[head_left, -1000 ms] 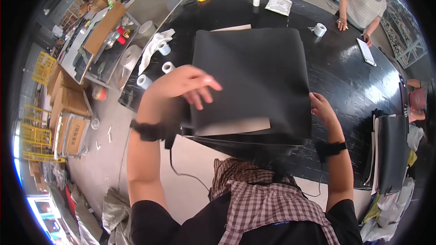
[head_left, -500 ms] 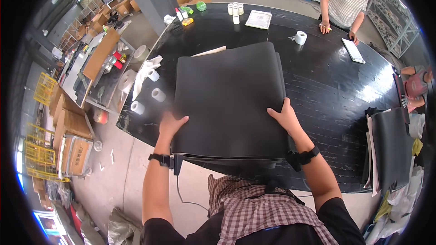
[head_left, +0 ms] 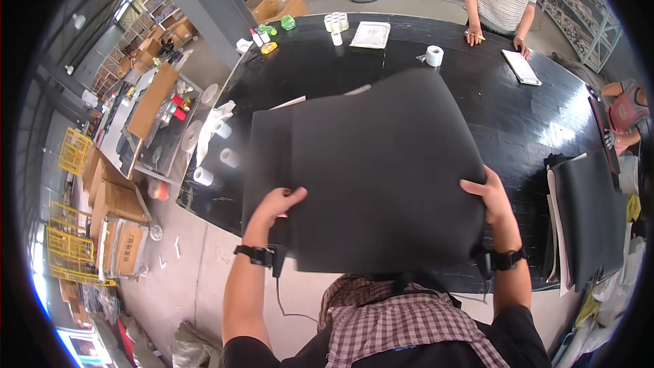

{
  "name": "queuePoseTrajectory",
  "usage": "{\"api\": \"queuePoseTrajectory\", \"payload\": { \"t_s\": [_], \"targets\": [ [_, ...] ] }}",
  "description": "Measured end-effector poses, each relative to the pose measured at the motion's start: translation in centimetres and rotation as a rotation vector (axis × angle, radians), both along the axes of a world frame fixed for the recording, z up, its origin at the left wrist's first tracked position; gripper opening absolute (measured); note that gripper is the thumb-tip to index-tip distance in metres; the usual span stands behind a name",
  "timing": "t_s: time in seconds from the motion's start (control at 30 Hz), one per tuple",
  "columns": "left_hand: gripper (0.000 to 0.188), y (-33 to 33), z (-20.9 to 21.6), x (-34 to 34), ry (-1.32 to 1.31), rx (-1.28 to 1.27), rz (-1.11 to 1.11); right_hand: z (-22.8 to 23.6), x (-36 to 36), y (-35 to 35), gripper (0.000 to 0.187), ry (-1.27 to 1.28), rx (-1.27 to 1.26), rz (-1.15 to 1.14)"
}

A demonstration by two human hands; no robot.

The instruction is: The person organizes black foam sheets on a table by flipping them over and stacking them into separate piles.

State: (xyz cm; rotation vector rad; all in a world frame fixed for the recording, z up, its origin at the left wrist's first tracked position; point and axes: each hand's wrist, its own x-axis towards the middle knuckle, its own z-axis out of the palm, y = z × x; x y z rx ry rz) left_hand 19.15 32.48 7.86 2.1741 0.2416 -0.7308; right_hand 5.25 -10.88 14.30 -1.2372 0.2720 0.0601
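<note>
A large black flexible sheet is held up in front of me, its near edge hanging over the table's front edge. My left hand grips its left edge, thumb on top and the fingers mostly hidden beneath. At the opposite edge my right hand is closed the same way, thumb on the upper face. Another black sheet shows under it on the left side. A sliver of pale material peeks out behind the far edge. Both wrists wear black straps with small devices.
White rolls and a white cloth lie at the table's left edge. A tape roll and a flat white packet are farther back. Folded black sheets hang at the right. A person stands across the table.
The top black sheet has shifted right and toward me, exposing a strip of the one below on the left. Both hands moved right and nearer with it.
</note>
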Motion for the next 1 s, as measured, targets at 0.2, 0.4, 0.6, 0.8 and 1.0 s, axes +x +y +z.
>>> {"api": "queuePoseTrajectory", "payload": {
  "t_s": [0.2, 0.4, 0.6, 0.8, 1.0],
  "targets": [
    [0.072, -7.7, -1.0, -0.1, -0.177, -0.334, -0.039, -8.2, -2.2, -4.7, 0.063, 0.361, 0.012, -0.124],
    [0.056, -6.0, -1.2, 1.4, -0.156, -0.203, 0.023, -11.8, -1.3, -3.0, 0.051, -0.034, -0.22, -0.236],
    [0.048, -14.7, 3.9, -0.9, -0.181, -0.399, 0.205, -3.8, -6.4, -1.5, 0.047, -0.33, -0.726, -0.264],
    [0.041, -28.3, 8.5, -2.7, -0.301, -0.551, -0.167, 1.2, -13.6, -11.0, 0.039, -0.4, -1.052, -0.577],
    [0.042, -49.9, 12.9, -4.6, -0.247, -0.986, -0.626, 6.8, -25.3, -22.5, 0.027, -0.082, -0.964, -1.08]
  ]
}}
